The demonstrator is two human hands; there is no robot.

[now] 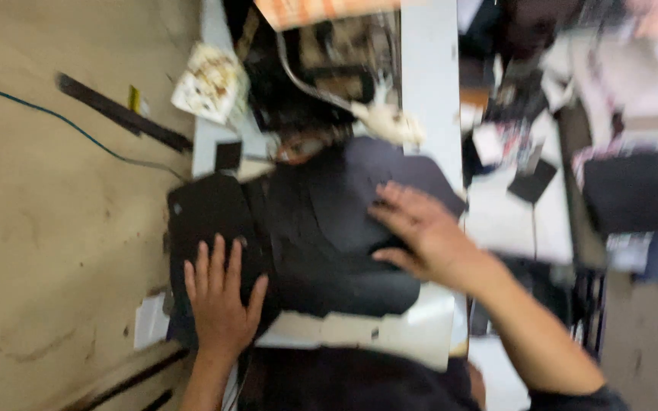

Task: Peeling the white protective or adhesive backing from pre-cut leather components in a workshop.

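Dark navy fabric (321,228) lies spread over a white work table (428,91), with a sewing machine (321,68) behind it. My left hand (221,297) lies flat with fingers apart on the left part of the fabric, near the table's left edge. My right hand (420,232) presses on the right part of the fabric, fingers spread, thumb tucked under a fold. The whole view is motion-blurred.
A white crumpled cloth piece (386,118) lies beside the machine. A paper scrap (209,82) sits at the table's left corner. A blue cable (55,118) and a dark bar (123,114) lie on the floor at left. Cluttered tables with dark cloth (624,190) stand at right.
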